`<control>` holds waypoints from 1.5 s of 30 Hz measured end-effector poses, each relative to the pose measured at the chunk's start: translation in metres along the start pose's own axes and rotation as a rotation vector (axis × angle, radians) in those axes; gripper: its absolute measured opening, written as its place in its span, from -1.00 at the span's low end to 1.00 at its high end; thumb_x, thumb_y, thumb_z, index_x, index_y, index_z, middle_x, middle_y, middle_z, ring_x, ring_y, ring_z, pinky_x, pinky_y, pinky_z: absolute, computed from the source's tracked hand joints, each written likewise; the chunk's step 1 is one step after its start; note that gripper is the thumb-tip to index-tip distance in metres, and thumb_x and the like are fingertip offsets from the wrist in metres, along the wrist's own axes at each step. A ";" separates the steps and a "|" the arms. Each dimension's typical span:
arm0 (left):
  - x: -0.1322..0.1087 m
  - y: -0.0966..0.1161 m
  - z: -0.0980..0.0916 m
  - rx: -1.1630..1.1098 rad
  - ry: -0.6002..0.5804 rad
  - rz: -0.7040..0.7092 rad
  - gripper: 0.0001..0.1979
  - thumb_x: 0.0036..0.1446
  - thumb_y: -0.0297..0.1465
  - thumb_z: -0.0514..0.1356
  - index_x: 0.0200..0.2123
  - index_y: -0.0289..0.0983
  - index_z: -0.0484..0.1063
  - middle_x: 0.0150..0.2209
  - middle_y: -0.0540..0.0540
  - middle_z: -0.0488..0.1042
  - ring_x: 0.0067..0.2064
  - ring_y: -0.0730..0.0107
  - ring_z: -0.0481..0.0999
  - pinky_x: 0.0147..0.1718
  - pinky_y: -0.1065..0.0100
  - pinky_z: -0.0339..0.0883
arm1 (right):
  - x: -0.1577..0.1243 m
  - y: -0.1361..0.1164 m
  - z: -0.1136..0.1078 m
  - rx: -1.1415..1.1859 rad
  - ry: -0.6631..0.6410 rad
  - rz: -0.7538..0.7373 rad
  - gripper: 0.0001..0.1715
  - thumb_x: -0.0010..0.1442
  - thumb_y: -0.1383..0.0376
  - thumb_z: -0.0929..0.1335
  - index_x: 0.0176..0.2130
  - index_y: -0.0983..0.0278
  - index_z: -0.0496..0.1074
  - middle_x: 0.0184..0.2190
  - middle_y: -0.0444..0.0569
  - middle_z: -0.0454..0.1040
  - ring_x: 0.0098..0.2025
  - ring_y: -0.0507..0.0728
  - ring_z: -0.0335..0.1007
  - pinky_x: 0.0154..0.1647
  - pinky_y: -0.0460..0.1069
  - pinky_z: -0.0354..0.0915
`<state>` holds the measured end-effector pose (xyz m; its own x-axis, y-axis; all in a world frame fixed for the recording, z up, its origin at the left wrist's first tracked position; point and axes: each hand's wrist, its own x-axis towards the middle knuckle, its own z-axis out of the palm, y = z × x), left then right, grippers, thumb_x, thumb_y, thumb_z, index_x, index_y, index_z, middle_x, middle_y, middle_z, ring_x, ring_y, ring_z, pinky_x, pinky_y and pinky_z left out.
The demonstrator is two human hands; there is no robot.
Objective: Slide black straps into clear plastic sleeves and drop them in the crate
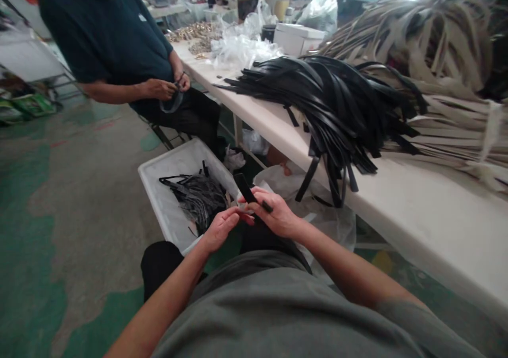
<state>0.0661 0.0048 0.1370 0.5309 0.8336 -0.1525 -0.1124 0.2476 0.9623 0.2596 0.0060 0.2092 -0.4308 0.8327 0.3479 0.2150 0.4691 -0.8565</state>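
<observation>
My right hand (278,214) is closed around a black strap (245,187), whose flat end sticks up past the fingers. A short dark end (267,206) shows beside the knuckles. Close against it, the fingertips of my left hand (220,230) are pressed together by a small whitish bit; whether they grip it or the strap I cannot make out. Both hands are above my lap. Just beyond my left hand stands a white plastic bin (159,202) with a tangle of thin black strips (202,196) inside.
A thick bundle of black straps (337,104) hangs over the edge of the white table (400,199) at right. Beige straps (428,45) pile behind it. Clear plastic bags (242,45) and a white box (297,38) stand farther back. A seated co-worker (111,40) handles a dark strap.
</observation>
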 end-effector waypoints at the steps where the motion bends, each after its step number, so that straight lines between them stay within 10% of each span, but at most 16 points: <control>1: -0.002 0.005 -0.004 -0.002 0.030 0.007 -0.55 0.07 -0.06 0.25 -0.19 -0.33 0.55 -0.25 -0.15 0.58 -0.13 0.16 0.50 -0.01 0.21 0.28 | 0.014 -0.004 0.000 0.026 -0.013 -0.012 -0.65 0.36 0.15 0.21 -0.31 0.29 0.44 -0.24 0.01 0.46 -0.18 0.10 0.41 -0.11 0.02 0.34; 11: -0.033 0.054 -0.042 -0.352 0.431 0.116 -0.69 -0.14 -0.28 0.42 -0.47 -0.28 0.36 -0.48 0.03 0.50 -0.43 0.41 0.51 -0.34 0.37 0.41 | 0.090 -0.004 0.023 0.122 -0.036 -0.114 -0.65 0.33 0.15 0.23 -0.36 0.29 0.44 -0.20 0.00 0.52 -0.11 0.13 0.43 -0.01 0.05 0.30; 24: -0.057 0.008 -0.040 -0.269 0.299 -0.159 -0.75 -0.19 -0.35 0.43 -0.48 -0.35 0.46 -0.57 0.05 0.39 -0.58 0.63 0.28 -0.57 0.52 0.16 | 0.113 0.037 0.053 0.036 0.045 -0.038 -0.72 0.24 0.21 0.28 -0.40 0.30 0.47 -0.28 -0.03 0.53 -0.20 0.10 0.43 -0.08 0.01 0.33; 33: -0.048 0.023 -0.072 -0.229 0.559 -0.060 -0.59 -0.19 -0.37 0.38 -0.19 -0.30 0.48 -0.51 0.07 0.41 -0.60 0.64 0.23 -0.62 0.54 0.11 | 0.090 0.040 0.037 0.553 -0.325 0.693 -0.62 0.08 0.05 0.43 -0.38 0.34 0.46 -0.08 0.09 0.53 -0.51 -0.01 0.43 -0.50 -0.10 0.39; 37: -0.037 0.022 -0.074 -0.105 0.517 -0.060 -0.47 -0.16 -0.34 0.37 -0.05 -0.29 0.42 -0.52 0.08 0.42 -0.62 0.62 0.24 -0.64 0.53 0.10 | 0.071 0.033 0.047 0.570 -0.509 0.685 -0.57 0.08 0.03 0.43 -0.30 0.38 0.51 -0.31 0.01 0.55 -0.54 -0.04 0.40 -0.51 -0.15 0.33; 45: -0.028 0.010 -0.056 -0.063 0.377 -0.059 -0.54 -0.16 -0.40 0.37 -0.10 -0.28 0.45 -0.40 0.02 0.52 -0.45 0.49 0.42 -0.49 0.47 0.27 | 0.078 0.043 0.079 0.301 -0.279 0.608 -0.75 0.16 0.22 0.35 -0.31 0.36 0.55 -0.70 -0.19 0.35 -0.66 -0.06 0.24 -0.62 -0.17 0.14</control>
<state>0.0029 0.0119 0.1387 0.1935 0.9370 -0.2909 -0.1479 0.3209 0.9355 0.1662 0.0681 0.1692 -0.5276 0.7956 -0.2976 0.2544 -0.1863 -0.9490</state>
